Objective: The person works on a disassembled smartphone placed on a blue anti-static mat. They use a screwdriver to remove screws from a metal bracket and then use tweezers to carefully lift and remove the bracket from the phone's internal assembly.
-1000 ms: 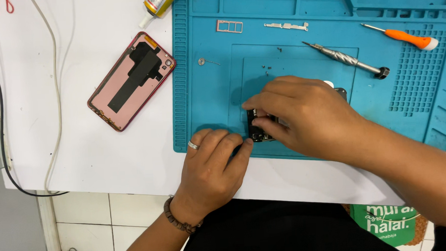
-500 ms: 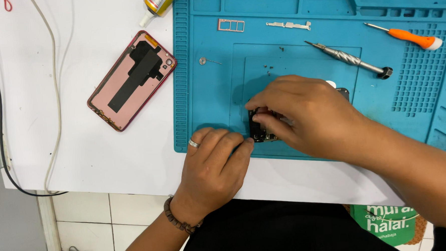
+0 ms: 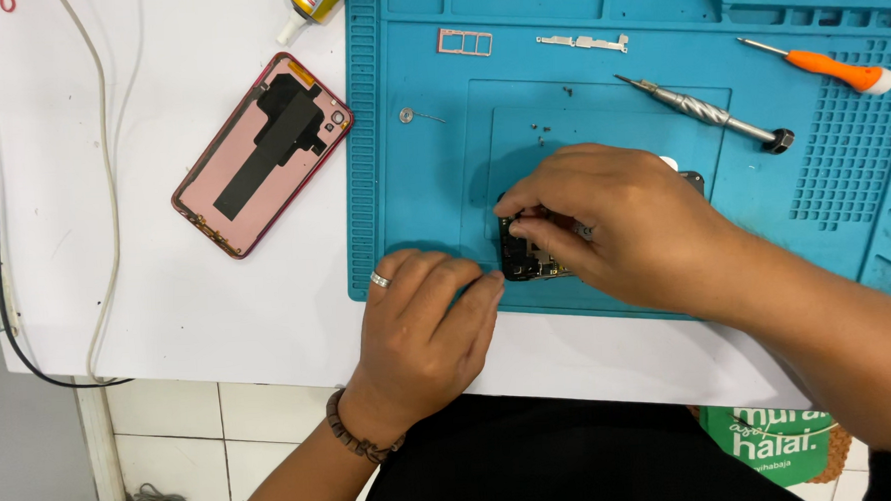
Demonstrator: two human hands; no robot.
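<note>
An opened phone (image 3: 522, 253) with its dark circuit board exposed lies on the blue work mat (image 3: 413, 192), near the mat's front edge. My left hand (image 3: 424, 327), with a ring and a beaded bracelet, presses its fingertips against the phone's left end. My right hand (image 3: 615, 223) covers most of the phone from the right, thumb and fingers pinched together over the board. What they pinch is too small to tell.
A pink phone back cover (image 3: 261, 153) lies inside-up on the white table, left of the mat. On the mat lie a SIM tray (image 3: 464, 42), a metal bracket (image 3: 583, 43), a steel screwdriver (image 3: 705, 114), an orange-handled screwdriver (image 3: 828, 65) and tiny screws (image 3: 540, 128). A glue tube (image 3: 307, 4) and cables (image 3: 100, 145) are at left.
Both hands stay on the phone. My right hand's fingers have shifted slightly over the board.
</note>
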